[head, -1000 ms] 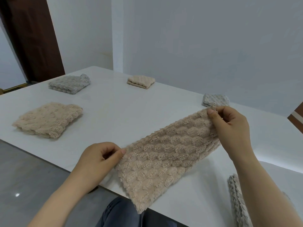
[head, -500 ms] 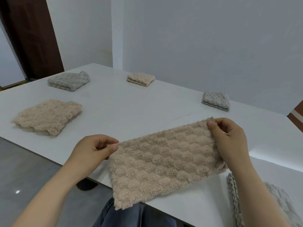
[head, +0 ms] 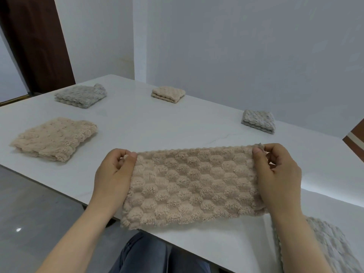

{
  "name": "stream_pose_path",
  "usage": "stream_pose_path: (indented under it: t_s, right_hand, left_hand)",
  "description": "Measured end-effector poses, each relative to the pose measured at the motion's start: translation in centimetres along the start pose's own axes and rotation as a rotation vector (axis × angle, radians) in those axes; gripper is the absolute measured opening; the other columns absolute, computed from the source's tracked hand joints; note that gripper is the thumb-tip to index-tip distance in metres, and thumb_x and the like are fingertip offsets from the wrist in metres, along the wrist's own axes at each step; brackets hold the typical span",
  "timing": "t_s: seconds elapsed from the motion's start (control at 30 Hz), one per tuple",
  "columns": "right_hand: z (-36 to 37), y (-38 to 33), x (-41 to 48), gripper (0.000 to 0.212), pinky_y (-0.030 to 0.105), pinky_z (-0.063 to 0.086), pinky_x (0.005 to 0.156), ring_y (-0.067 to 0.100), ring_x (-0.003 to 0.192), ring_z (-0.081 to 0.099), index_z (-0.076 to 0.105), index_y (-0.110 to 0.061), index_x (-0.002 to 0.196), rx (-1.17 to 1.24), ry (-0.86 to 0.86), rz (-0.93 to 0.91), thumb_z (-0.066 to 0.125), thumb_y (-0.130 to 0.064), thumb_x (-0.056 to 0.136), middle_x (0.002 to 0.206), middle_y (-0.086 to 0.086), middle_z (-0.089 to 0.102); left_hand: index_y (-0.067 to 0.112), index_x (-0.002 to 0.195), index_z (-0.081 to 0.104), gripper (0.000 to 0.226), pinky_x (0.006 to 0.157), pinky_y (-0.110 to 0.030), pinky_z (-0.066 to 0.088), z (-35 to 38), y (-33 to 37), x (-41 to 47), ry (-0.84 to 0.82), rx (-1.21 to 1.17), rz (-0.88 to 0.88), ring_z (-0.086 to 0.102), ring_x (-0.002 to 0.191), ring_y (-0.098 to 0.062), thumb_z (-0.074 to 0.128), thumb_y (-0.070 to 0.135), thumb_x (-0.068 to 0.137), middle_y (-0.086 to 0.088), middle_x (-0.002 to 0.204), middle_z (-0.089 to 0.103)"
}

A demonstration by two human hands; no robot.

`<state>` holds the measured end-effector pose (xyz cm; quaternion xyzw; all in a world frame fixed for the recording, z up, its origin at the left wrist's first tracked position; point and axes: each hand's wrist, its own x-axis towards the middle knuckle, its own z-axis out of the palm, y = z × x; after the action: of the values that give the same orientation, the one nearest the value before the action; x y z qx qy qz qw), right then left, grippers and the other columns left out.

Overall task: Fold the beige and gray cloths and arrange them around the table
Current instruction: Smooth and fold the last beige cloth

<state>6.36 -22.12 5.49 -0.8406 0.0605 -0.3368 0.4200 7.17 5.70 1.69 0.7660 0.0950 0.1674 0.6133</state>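
A beige fluffy cloth point(head: 192, 186), folded into a long strip, is held level over the near edge of the white table point(head: 149, 131). My left hand point(head: 115, 176) pinches its upper left corner and my right hand point(head: 277, 174) pinches its upper right corner. Folded cloths lie around the table: a beige one point(head: 54, 138) at the left, a gray one point(head: 80, 95) at the far left, a small beige one point(head: 168, 94) at the far middle, and a gray one point(head: 258, 121) at the far right. An unfolded gray cloth point(head: 325, 245) lies at the near right corner.
White walls stand close behind the table. A dark brown door point(head: 33, 42) is at the far left. Gray tiled floor point(head: 29, 209) lies left of the table, and my jeans-clad legs point(head: 157, 255) show below its near edge.
The beige cloth hung slanted with my left hand low. Both hands have turned it level and spread it out wide along the table's near edge; the left hand rose and moved right.
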Motion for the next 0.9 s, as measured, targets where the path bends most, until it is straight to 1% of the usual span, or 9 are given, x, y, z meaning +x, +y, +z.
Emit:
stream_pose_path:
  t_s: [0.13, 0.23, 0.33, 0.47, 0.57, 0.7, 0.73, 0.83, 0.9]
  right_hand:
    - [-0.5, -0.6, -0.5, 0.007, 0.014, 0.038, 0.057, 0.003, 0.072, 0.056, 0.057, -0.025, 0.087, -0.103, 0.038, -0.124, 0.058, -0.028, 0.093, 0.073, -0.013, 0.059]
    - [-0.6, -1.2, -0.7, 0.008, 0.020, 0.041, 0.053, 0.011, 0.066, 0.056, 0.058, -0.026, 0.084, -0.030, 0.046, -0.114, 0.062, -0.028, 0.091, 0.071, -0.010, 0.060]
    - [-0.4, -2.3, -1.0, 0.010, 0.013, 0.038, 0.051, 0.012, 0.058, 0.052, 0.060, -0.026, 0.080, 0.058, 0.048, -0.101, 0.065, -0.025, 0.089, 0.067, -0.006, 0.058]
    - [0.0, -3.7, -1.5, 0.013, 0.011, 0.036, 0.049, 0.009, 0.051, 0.048, 0.060, -0.024, 0.076, 0.147, 0.030, -0.094, 0.066, -0.022, 0.088, 0.064, -0.003, 0.055]
    - [0.4, -4.5, -2.2, 0.014, 0.012, 0.036, 0.048, 0.010, 0.048, 0.047, 0.059, -0.027, 0.076, 0.178, -0.006, -0.096, 0.066, -0.024, 0.088, 0.070, -0.008, 0.057]
    - [1.2, -5.6, -3.3, 0.015, 0.010, 0.035, 0.046, 0.007, 0.046, 0.047, 0.059, -0.028, 0.076, 0.227, -0.070, -0.077, 0.067, -0.023, 0.087, 0.067, -0.015, 0.058]
    - [1.4, -5.9, -3.5, 0.015, 0.012, 0.037, 0.046, 0.008, 0.046, 0.049, 0.058, -0.030, 0.076, 0.232, -0.086, -0.073, 0.067, -0.024, 0.087, 0.067, -0.015, 0.059]
    - [2.0, -6.7, -4.3, 0.012, 0.033, 0.051, 0.047, 0.013, 0.047, 0.055, 0.059, -0.032, 0.077, 0.247, -0.141, -0.055, 0.068, -0.030, 0.085, 0.068, -0.010, 0.062]
    - [2.1, -7.2, -4.6, 0.012, 0.035, 0.052, 0.048, 0.015, 0.047, 0.058, 0.059, -0.032, 0.078, 0.277, -0.194, -0.034, 0.069, -0.028, 0.085, 0.069, -0.006, 0.063]
  left_hand:
    - [0.015, 0.086, 0.059, 0.016, 0.057, -0.026, 0.037, -0.2, 0.9, -0.3, 0.071, 0.017, 0.132, 0.044, 0.060, -0.013, 0.052, 0.027, 0.094, -0.026, 0.079, 0.055]
    - [0.017, 0.082, 0.057, 0.016, 0.048, -0.015, 0.032, -0.3, 1.4, -0.5, 0.109, -0.016, 0.199, 0.036, 0.051, -0.005, 0.054, 0.028, 0.093, -0.005, 0.062, 0.046]
    - [0.019, 0.082, 0.057, 0.015, 0.044, -0.011, 0.031, 0.0, 2.3, -0.9, 0.101, -0.062, 0.242, 0.036, 0.046, -0.005, 0.055, 0.030, 0.093, 0.013, 0.054, 0.045]
    - [0.022, 0.083, 0.058, 0.011, 0.043, -0.008, 0.032, 0.5, 4.0, -1.8, 0.051, -0.110, 0.293, 0.040, 0.044, -0.004, 0.056, 0.030, 0.091, 0.017, 0.054, 0.048]
    - [0.023, 0.085, 0.059, 0.009, 0.045, -0.007, 0.034, 1.0, 5.0, -2.6, -0.014, -0.129, 0.302, 0.043, 0.046, -0.002, 0.056, 0.030, 0.090, 0.017, 0.057, 0.051]
    - [0.026, 0.088, 0.060, 0.006, 0.056, -0.018, 0.048, 1.8, 5.7, -3.7, -0.125, -0.117, 0.292, 0.056, 0.058, -0.009, 0.056, 0.027, 0.092, 0.004, 0.069, 0.062]
    - [0.027, 0.088, 0.060, 0.005, 0.058, -0.020, 0.050, 2.1, 5.8, -3.9, -0.151, -0.114, 0.285, 0.059, 0.060, -0.011, 0.055, 0.027, 0.092, 0.002, 0.072, 0.063]
    - [0.029, 0.089, 0.059, 0.005, 0.061, -0.016, 0.048, 2.6, 5.8, -4.2, -0.177, -0.110, 0.278, 0.061, 0.065, -0.005, 0.057, 0.026, 0.091, 0.006, 0.074, 0.065]
    - [0.029, 0.089, 0.060, 0.006, 0.062, -0.014, 0.048, 2.8, 6.0, -4.4, -0.184, -0.120, 0.282, 0.060, 0.065, -0.001, 0.058, 0.024, 0.091, 0.011, 0.073, 0.064]
